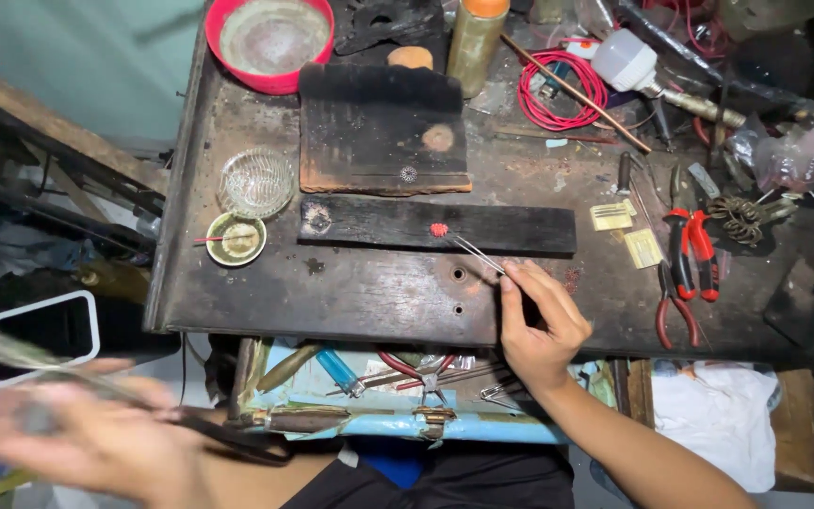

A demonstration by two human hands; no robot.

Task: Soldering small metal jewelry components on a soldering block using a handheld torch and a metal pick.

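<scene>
1 head view, steep downward look, close over workbench (350, 302)

A dark, scorched metal tabletop (332, 292) filled the scene; a pale green wall (87, 57) stood at far left, evenly lit.
</scene>
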